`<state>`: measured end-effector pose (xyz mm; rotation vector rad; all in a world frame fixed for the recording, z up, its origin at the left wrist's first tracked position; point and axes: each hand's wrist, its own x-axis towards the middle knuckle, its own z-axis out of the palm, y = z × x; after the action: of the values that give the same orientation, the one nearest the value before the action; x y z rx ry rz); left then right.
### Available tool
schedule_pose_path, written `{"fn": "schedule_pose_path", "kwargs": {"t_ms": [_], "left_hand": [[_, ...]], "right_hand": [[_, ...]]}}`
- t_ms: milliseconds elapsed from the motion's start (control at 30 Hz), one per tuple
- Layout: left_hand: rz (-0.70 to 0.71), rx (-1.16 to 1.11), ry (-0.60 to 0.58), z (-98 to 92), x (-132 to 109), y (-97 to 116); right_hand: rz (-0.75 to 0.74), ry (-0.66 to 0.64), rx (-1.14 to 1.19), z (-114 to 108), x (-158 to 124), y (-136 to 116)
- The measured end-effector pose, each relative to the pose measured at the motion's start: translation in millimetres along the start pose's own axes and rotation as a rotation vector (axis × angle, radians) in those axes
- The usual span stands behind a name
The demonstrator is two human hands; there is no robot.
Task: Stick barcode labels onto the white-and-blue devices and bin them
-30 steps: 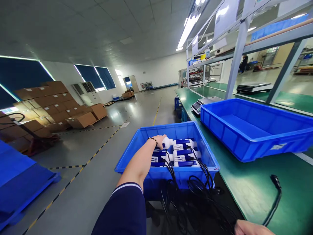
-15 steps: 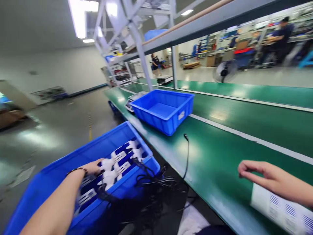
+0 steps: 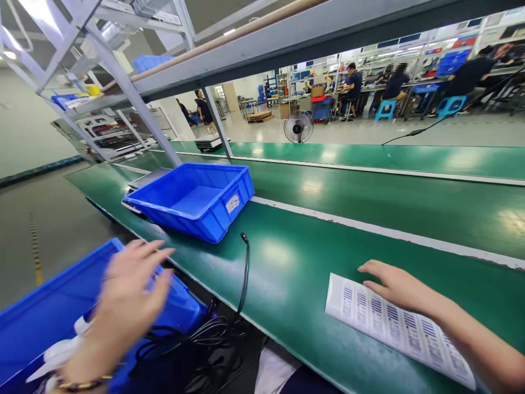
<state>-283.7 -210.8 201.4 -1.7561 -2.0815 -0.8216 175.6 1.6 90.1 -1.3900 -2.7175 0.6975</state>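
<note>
My glossy green bench (image 3: 295, 295) runs beside a stiff plastic bin (image 3: 53, 306). On the bench lies the label sheet (image 3: 381, 323), likely light and bendy; I'd hold its edges. My left hand (image 3: 135, 284) spreads empty over the bin; my right hand (image 3: 404, 287), loosely open, overlaps the sheet, contact unclear.

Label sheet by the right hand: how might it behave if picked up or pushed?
The label sheet looks thin, so it would probably bend and feel light. Lying low on the glossy green surface, it would likely slide, not tip.
</note>
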Motion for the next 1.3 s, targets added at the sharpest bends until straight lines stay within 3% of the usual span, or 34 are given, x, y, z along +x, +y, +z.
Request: {"fn": "schedule_pose_path", "kwargs": {"t_ms": [33, 100, 167, 267, 367, 833, 1067, 1300], "left_hand": [[0.136, -0.036, -0.039, 24.6, 3, 49], [0.320, -0.161, -0.248, 83.7, 1, 130], [0.390, -0.289, -0.468, 146.4, -5, 182], [0.334, -0.327, -0.713, 219.7, -11, 215], [0.283, -0.312, -0.745, 252.9, -11, 219], [0.147, -0.476, -0.691, 258.5, -14, 220], [0.124, -0.566, -0.642, 258.6, -16, 218], [0.159, -0.637, -0.638, 264.9, -16, 211]], "right_hand": [[-0.020, 0.013, -0.011, 6, 1, -5], [-0.055, 0.042, -0.025, 19, 4, -14], [-0.071, 0.069, -0.032, 33, 7, -17], [-0.074, 0.128, -0.037, 54, 8, -16], [-0.079, 0.197, -0.030, 67, 8, -12], [-0.078, 0.229, 0.121, 59, 15, -23], [-0.095, 0.213, 0.040, 52, 13, -31], [-0.113, 0.285, -0.149, 42, 16, -43]]}}
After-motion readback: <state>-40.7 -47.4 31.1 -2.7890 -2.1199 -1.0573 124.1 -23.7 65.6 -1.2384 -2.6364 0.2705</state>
